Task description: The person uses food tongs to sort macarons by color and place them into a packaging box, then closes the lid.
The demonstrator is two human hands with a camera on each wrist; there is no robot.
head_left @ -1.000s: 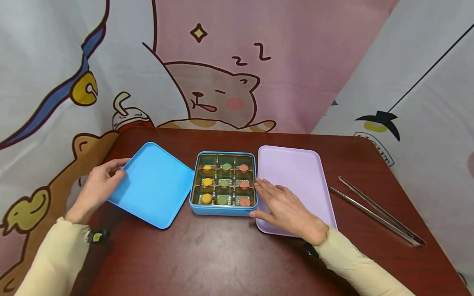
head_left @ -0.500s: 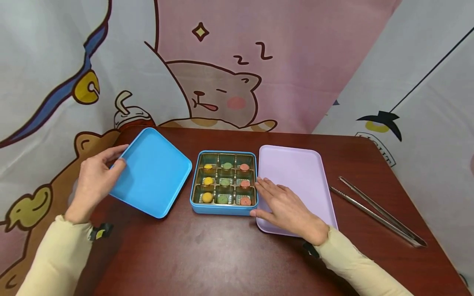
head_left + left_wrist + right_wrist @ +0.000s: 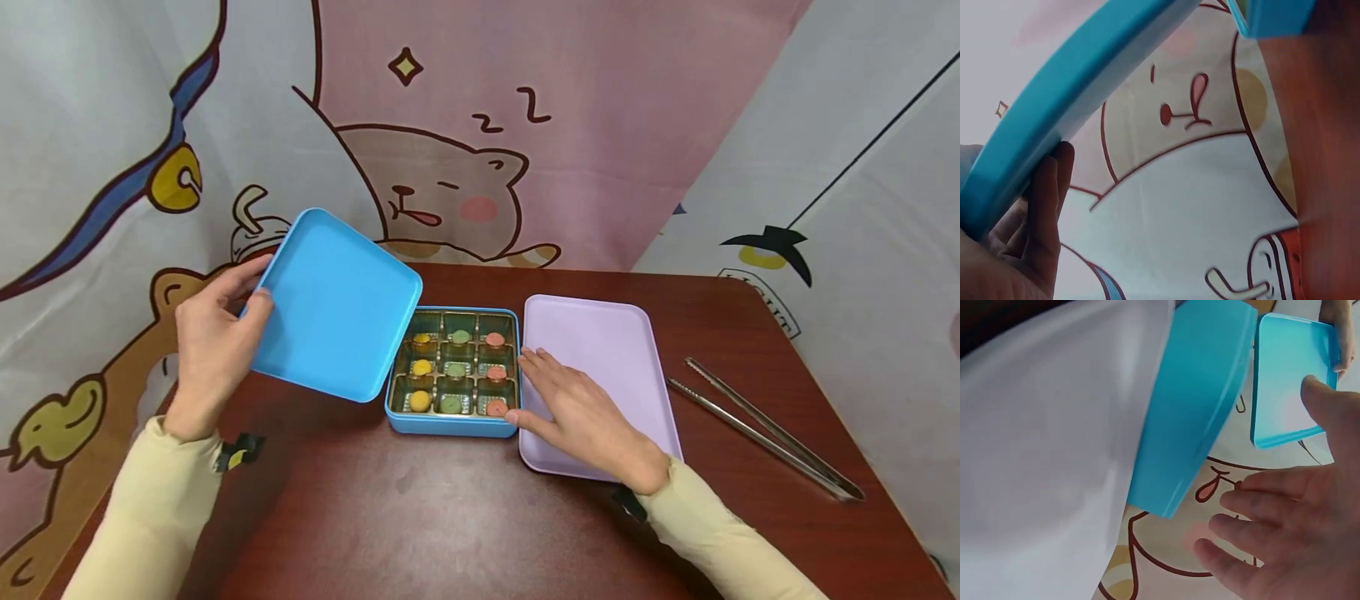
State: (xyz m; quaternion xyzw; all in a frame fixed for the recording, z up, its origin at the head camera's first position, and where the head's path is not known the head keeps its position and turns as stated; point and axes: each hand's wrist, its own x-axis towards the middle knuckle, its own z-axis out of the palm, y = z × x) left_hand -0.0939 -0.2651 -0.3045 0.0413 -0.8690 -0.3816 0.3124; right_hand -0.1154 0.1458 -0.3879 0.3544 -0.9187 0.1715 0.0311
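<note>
My left hand (image 3: 217,346) pinches the left edge of a square blue lid (image 3: 337,308), thumb on its inner face. The lid is raised and tilted, its right corner overlapping the box's left side in the head view. The blue box (image 3: 453,427) holds a gold divided insert with several small round sweets: yellow (image 3: 420,402), green (image 3: 451,404) and pink (image 3: 496,407), a column of each colour. Beside the box's right wall, my right hand (image 3: 588,412) has straight fingers and holds nothing. It is above the lilac tray (image 3: 600,321); whether its thumb touches the box I cannot tell.
Metal tongs (image 3: 765,440) lie to the right of the tray on the dark red-brown table (image 3: 420,517). A cartoon-printed cloth (image 3: 600,125) hangs behind the table and along its sides.
My left hand has lifted the blue lid off the table and moved it up and right toward the box. My right hand stays almost in place, shifting very slightly.
</note>
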